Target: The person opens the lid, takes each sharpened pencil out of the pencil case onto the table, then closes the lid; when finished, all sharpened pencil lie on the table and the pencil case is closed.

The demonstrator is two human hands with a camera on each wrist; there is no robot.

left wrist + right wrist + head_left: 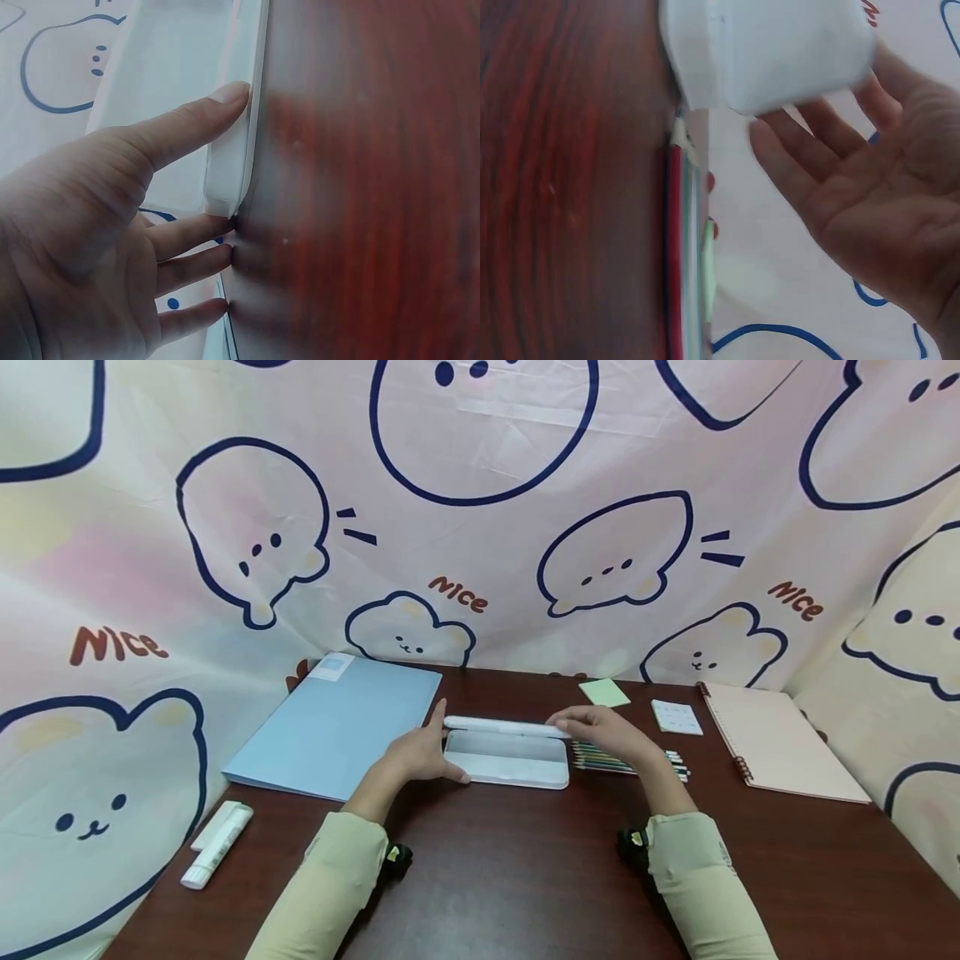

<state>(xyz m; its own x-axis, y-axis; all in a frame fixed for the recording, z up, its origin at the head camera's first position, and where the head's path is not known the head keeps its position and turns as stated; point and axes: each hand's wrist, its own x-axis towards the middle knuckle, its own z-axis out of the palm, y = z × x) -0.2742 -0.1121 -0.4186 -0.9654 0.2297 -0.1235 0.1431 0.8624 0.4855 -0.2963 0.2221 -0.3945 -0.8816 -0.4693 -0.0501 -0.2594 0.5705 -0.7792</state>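
Observation:
A white pencil case (510, 767) lies open and bare inside on the table, its lid (506, 727) raised along the far side. My left hand (420, 750) is at the case's left end. In the left wrist view its thumb (202, 120) presses on the front wall, and the other fingers extend beside the corner. My right hand (603, 731) touches the lid's right end. In the right wrist view its fingers (799, 154) reach behind the lid, partly hidden by it. Several colored pencils (600, 758) lie under and beside the right forearm.
A blue folder (337, 718) lies at the left, with a white glue stick (217, 852) and another small white item nearer. Green sticky notes (604, 692), a patterned notepad (677, 717) and a pink spiral notebook (787, 739) lie at the right. Printed cloth hangs behind.

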